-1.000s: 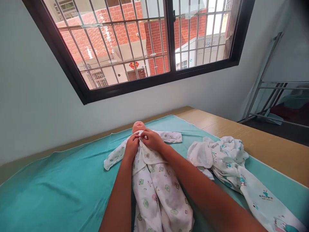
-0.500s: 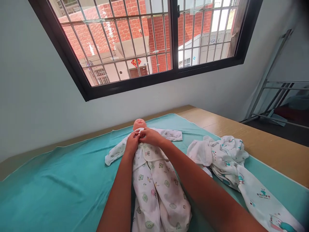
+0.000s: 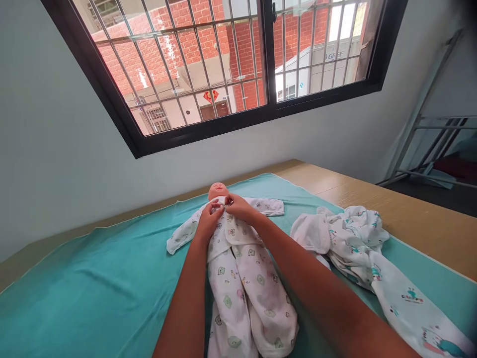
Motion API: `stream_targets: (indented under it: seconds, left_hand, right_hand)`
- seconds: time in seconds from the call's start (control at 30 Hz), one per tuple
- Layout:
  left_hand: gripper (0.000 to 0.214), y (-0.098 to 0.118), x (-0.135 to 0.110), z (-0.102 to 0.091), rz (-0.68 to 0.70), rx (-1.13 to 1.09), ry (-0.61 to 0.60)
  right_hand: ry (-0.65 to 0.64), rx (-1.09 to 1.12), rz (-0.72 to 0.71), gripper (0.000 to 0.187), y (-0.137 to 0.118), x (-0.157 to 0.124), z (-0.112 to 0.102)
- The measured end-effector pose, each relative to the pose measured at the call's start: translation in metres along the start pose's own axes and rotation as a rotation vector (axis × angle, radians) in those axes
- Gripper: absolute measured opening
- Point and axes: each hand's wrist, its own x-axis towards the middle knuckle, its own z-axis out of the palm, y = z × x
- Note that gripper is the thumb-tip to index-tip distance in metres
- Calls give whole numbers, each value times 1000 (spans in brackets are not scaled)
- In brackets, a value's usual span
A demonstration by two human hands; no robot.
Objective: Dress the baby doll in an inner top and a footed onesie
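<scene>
A baby doll (image 3: 218,190) lies on its back, its head toward the window. It wears a white baby jacket (image 3: 233,233) with small animal prints, sleeves spread to both sides, and matching baby pants (image 3: 257,283). At the jacket's neckline, just below the doll's chin, my left hand (image 3: 210,219) pinches one edge of the front. Close beside it, my right hand (image 3: 238,206) grips the other edge with bent fingers. The fingertips nearly meet, and whatever fastening lies between them is too small to make out.
A teal cloth (image 3: 112,278) covers much of the wooden table (image 3: 421,209). Crumpled white printed baby clothes (image 3: 354,243) lie to the right. Behind the table stands a white wall below a barred window (image 3: 223,59). A metal frame (image 3: 410,134) is at the far right.
The view has shifted slightly. My right fingers have lifted a little at the neckline, and my left fingers have spread slightly while staying on the jacket's collar.
</scene>
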Motion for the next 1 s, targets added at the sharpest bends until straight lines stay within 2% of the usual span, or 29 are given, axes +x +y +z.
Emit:
stream_targets:
  seconds: [0.13, 0.23, 0.3, 0.43, 0.53, 0.63, 0.73, 0.87, 1.0]
  left_hand:
    - [24, 4, -4, -3, 12, 14, -28]
    - [13, 16, -11, -10, -17, 33, -64]
    - [9, 26, -15, -17, -32, 71, -130]
    - [18, 44, -20, -28, -40, 229, -274]
    - [21, 51, -20, -31, -37, 332, -336]
    - [21, 53, -20, -30, -39, 333, -335]
    - [21, 51, -21, -29, -39, 303, -324]
    - [21, 49, -20, -28, -10, 292, -325]
    - [17, 49, -20, -26, -17, 313, -257]
  right_hand:
    - [101, 99, 68, 26, 9, 2, -2]
    - [102, 92, 83, 26, 5, 2, -10]
    - [17, 31, 68, 23, -3, 1, -18]
    - [-311, -294, -13, 21, -25, -3, -35]
    - [-404, -507, -13, 17, -35, -6, -40]
    - [-389, -557, -80, 12, -38, -7, -37]
    - [-363, -470, -133, 13, -40, -8, -33]
    - [-366, -371, -118, 14, -43, -11, -32]
    - [-405, -348, -102, 16, -43, -13, -37]
